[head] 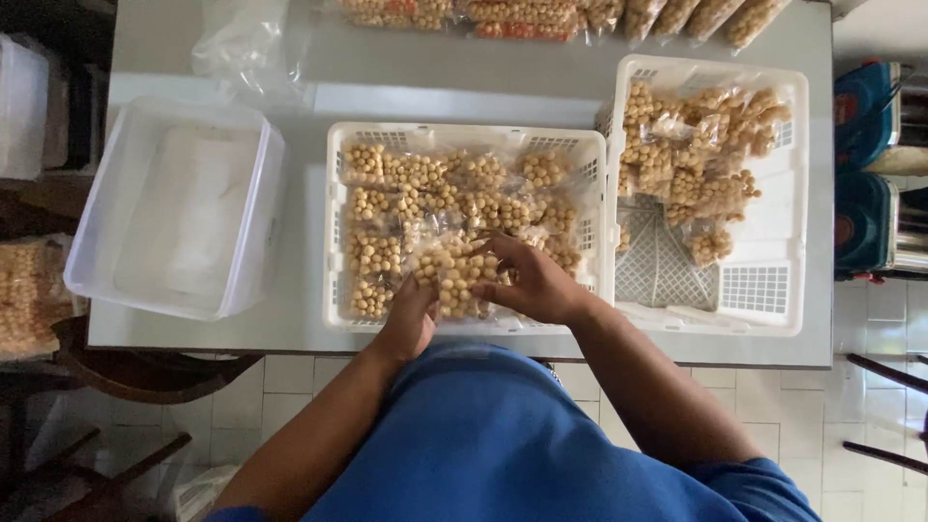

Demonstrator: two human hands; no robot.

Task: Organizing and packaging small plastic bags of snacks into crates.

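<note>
Centre of frame: left hand (pixel 408 324) and right hand (pixel 530 282), fingers clamped on a clear bag (pixel 452 277) of small pale balls atop the middle basket (pixel 333 232). The bag looks light, soft, slippery; best held by its sides.

White plastic lattice basket (pixel 340 232); glossy clear plastic bags (pixel 454 275); smooth matt grey table (pixel 483 97).
</note>
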